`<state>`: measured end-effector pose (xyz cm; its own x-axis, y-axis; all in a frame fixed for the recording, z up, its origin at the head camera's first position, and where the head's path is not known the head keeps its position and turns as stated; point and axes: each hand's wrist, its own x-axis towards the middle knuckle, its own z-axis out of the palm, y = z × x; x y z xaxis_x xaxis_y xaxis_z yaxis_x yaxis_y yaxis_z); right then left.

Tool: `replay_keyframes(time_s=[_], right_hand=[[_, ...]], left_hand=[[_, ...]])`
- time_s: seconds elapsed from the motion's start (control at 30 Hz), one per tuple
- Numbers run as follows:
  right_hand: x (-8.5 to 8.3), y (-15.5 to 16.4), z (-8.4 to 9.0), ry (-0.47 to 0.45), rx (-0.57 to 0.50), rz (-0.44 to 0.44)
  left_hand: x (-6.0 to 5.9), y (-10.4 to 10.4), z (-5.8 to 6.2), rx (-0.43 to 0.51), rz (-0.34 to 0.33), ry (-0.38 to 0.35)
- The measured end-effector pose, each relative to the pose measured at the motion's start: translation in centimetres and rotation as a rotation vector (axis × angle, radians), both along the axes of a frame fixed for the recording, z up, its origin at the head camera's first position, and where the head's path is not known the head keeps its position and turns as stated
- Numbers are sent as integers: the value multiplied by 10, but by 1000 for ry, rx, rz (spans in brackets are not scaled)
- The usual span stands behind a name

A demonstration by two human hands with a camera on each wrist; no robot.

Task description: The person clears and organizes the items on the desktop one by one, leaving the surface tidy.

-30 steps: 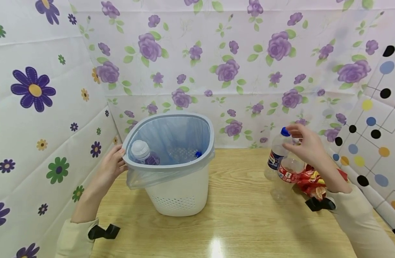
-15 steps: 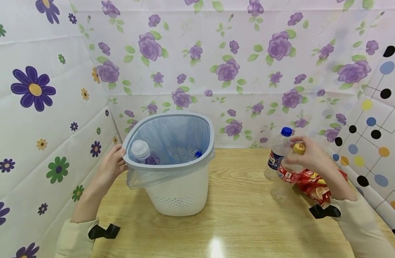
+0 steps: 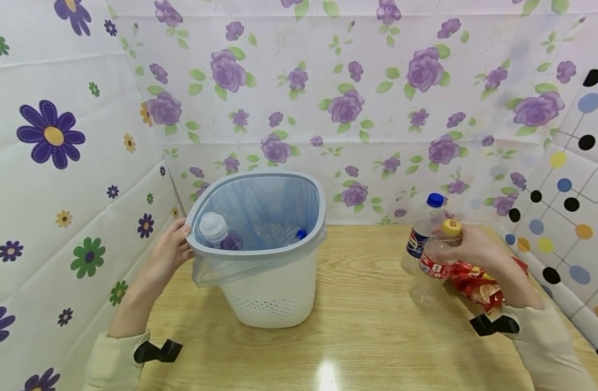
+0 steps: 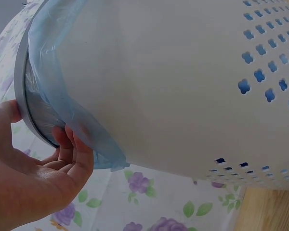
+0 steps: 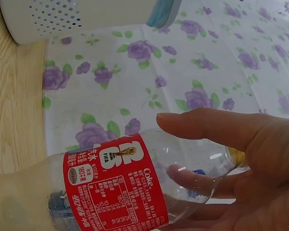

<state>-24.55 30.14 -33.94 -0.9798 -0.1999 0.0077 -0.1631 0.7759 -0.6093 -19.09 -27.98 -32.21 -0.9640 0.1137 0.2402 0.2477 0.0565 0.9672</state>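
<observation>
My left hand grips the left rim of a white trash bin in the head view; the thumb lies on the rim and the fingers curl beneath it, by the bluish liner in the left wrist view. At the right, my right hand holds an upright clear Coke bottle by its upper part, below the yellow cap. Thumb and fingers lie on opposite sides of the bottle, its red label facing the right wrist camera. Right behind it stands a blue-capped Pepsi bottle, partly hidden.
A red snack bag lies beside the Coke bottle, partly under the right forearm. Inside the bin are a white-capped bottle and a blue-capped clear bottle. Patterned cloth walls enclose the wooden table at the back and sides.
My right hand has come down from beside the Pepsi bottle's cap, past the yellow cap, and taken hold of the Coke bottle. My left hand has stayed on the bin rim.
</observation>
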Motion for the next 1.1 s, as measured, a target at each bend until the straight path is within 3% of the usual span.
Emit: replay_keyframes(time_s=[0.33, 0.67, 0.93, 1.1], right_hand=[[0, -3, 1, -52, -136, 16], [4, -9, 8, -20, -227, 6], [6, -12, 12, -4, -242, -32], [7, -13, 17, 10, -317, -63]], left_hand=[[0, 1, 1, -2, 16, -21], [1, 3, 1, -2, 15, -14], [2, 2, 0, -7, 11, -15], [1, 2, 1, -14, 9, -10]])
